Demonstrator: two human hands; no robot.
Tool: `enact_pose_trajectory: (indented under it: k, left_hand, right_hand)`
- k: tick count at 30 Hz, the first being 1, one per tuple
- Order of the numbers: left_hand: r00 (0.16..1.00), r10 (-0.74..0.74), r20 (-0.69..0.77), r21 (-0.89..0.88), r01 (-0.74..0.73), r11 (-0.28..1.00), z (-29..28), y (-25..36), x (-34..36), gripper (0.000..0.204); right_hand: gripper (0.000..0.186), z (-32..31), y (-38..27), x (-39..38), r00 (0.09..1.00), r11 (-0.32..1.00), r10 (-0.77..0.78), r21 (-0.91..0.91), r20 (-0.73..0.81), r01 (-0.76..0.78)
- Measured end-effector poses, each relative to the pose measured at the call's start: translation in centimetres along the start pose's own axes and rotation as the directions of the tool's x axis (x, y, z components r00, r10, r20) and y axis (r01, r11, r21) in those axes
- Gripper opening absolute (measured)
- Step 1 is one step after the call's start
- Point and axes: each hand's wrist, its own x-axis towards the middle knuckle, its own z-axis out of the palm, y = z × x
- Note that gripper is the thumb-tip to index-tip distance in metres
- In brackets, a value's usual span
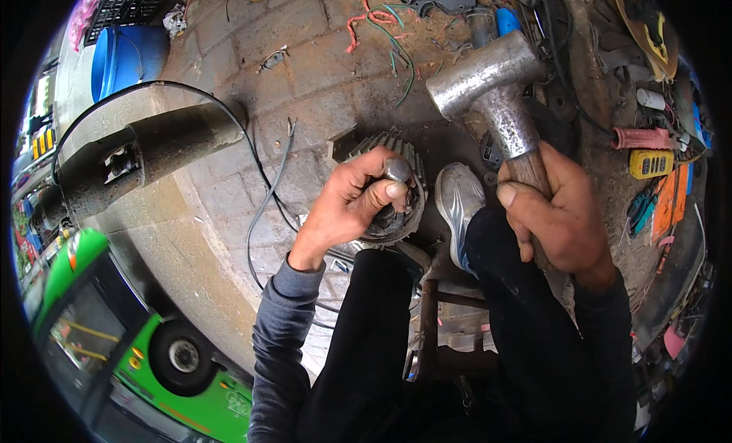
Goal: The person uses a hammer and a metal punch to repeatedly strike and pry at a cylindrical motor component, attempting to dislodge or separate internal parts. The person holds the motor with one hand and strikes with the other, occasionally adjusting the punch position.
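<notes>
My right hand point(560, 214) grips the wooden handle of a heavy steel hammer point(488, 77), its head raised ahead of the hand. Between the thumb and fingers of my left hand point(347, 203), a metal rod point(397, 168) stands with its rounded end facing up. The rod's lower part is hidden by the fingers. Directly beneath is a finned, round motor housing point(412, 214), open at the top, with dark material inside. It sits on the ground between my feet, close to my grey shoe point(460, 210).
A large metal pipe point(160, 149) with a cut-out and a blue bucket point(126, 62) stand to the left. Black cable point(255, 157) loops across the paving. Red and green wires point(374, 20) lie ahead. A yellow meter-like box point(650, 164) sits among tools at right. A green bus point(164, 367) shows lower left.
</notes>
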Motion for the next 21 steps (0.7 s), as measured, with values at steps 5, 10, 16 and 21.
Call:
enact_pose_trajectory:
  k: [5, 10, 16, 21]
  left_hand:
    - [0.999, -0.033, 0.001, 0.012, 0.033, 0.999, 0.0, -0.3, 0.0, 0.024]
    - [0.998, -0.066, 0.026, 0.017, 0.065, 0.998, 0.2, -0.2, 0.3, 0.022]
    - [0.993, -0.088, 0.072, 0.060, 0.084, 0.995, 0.5, -0.7, 1.2, 0.023]
    - [0.993, -0.093, 0.066, 0.031, 0.092, 0.995, 0.5, -1.0, 1.3, 0.022]
  right_hand:
    - [0.010, -0.3, 0.1, -0.3, 1.000, 1.000, -0.011, 0.018, 0.004, 0.011]
    - [0.011, 0.1, 0.7, 0.1, 1.000, 1.000, 0.025, 0.019, -0.002, -0.025]
    - [0.014, -0.2, -2.8, -0.8, 0.999, 0.999, 0.042, 0.019, -0.027, -0.041]
    - [0.019, -0.2, -2.7, -1.2, 0.871, 0.956, -0.225, 0.072, -0.437, 0.283]
